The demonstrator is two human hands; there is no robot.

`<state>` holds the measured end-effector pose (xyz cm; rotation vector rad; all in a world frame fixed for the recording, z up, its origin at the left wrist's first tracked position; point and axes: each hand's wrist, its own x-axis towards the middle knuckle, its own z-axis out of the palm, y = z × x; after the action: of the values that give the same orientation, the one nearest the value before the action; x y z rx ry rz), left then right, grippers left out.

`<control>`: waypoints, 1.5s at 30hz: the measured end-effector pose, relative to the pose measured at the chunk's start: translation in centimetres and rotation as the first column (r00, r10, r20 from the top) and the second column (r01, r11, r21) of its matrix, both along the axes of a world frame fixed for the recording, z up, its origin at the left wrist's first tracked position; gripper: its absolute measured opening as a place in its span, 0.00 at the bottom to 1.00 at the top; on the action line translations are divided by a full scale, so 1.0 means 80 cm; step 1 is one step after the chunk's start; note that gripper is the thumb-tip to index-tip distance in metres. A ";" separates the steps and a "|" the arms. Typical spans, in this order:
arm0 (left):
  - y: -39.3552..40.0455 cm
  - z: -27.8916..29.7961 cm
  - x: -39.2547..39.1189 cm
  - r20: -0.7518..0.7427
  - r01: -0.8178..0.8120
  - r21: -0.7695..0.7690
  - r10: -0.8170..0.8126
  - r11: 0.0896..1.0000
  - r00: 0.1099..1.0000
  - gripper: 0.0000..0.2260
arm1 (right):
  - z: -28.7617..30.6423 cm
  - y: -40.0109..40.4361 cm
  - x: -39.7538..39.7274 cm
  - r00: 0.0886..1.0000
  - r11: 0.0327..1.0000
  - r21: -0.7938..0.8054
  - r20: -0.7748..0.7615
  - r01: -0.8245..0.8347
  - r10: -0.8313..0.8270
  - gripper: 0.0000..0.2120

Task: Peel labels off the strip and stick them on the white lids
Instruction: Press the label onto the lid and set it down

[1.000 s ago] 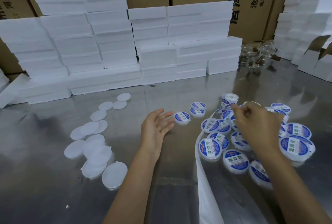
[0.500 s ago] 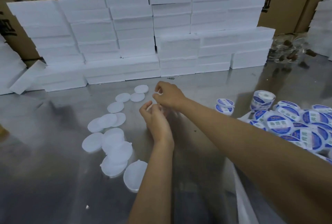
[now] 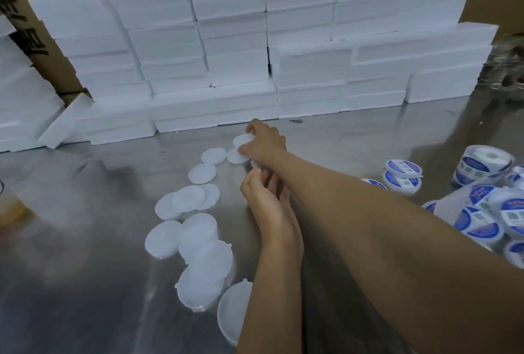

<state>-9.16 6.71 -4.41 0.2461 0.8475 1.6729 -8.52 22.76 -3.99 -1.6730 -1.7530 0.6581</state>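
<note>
Eleven plain lids (image 3: 202, 173) — right hand (image 3: 265, 142) on one

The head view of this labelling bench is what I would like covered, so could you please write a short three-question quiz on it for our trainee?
1. True or false: the right hand reaches across to the farthest blank white lid.
2. Which side of the steel table holds the labelled lids? A) the person's left B) the person's right C) the middle
3. Fill in: behind the lids stand stacked white ____ blocks.

Key
1. True; its fingertips are at that lid's edge, while the left hand is raised beneath the right forearm.
2. B
3. foam
</note>
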 end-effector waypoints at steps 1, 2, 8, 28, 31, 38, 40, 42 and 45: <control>-0.001 0.000 -0.001 -0.005 0.001 0.008 -0.001 1.000 1.000 0.16 | 0.002 -0.002 0.002 1.000 1.000 0.012 -0.028 -0.007 0.007 0.18; -0.002 0.001 -0.001 -0.019 0.007 0.011 -0.007 1.000 1.000 0.16 | 0.006 -0.005 0.004 0.998 0.999 0.026 -0.053 -0.020 0.022 0.19; -0.005 0.003 -0.008 0.037 0.037 0.033 -0.038 0.999 0.999 0.10 | 0.064 -0.056 0.035 0.982 0.989 0.064 -0.128 -0.134 0.141 0.24; -0.078 0.034 0.060 -0.634 0.448 -0.005 -0.350 0.894 0.690 0.06 | 0.044 -0.331 0.282 0.867 0.787 0.401 -0.377 0.469 -0.324 0.06; -0.091 0.031 0.083 -0.708 0.487 -0.017 -0.354 0.873 0.611 0.10 | 0.024 -0.339 0.291 0.894 0.819 0.363 -0.246 0.444 -0.375 0.05; -0.089 0.029 0.096 -0.671 0.549 -0.092 -0.459 0.831 0.582 0.13 | 0.018 -0.339 0.282 0.908 0.849 0.322 -0.131 0.419 -0.399 0.05; -0.087 0.023 0.093 -0.670 0.565 -0.088 -0.469 0.820 0.576 0.09 | 0.018 -0.338 0.280 0.907 0.852 0.312 -0.109 0.420 -0.407 0.05; -0.087 0.020 0.089 -0.635 0.575 -0.087 -0.491 0.813 0.597 0.10 | 0.018 -0.337 0.276 0.907 0.859 0.299 -0.063 0.415 -0.416 0.08; -0.085 0.019 0.086 -0.473 0.573 -0.056 -0.527 0.818 0.706 0.18 | 0.018 -0.335 0.271 0.921 0.896 0.215 -0.082 0.389 -0.380 0.08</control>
<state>-2.24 -0.08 -2.87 0.9191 0.9290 1.0837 13.17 -4.07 -2.57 -1.7607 -1.3530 0.2924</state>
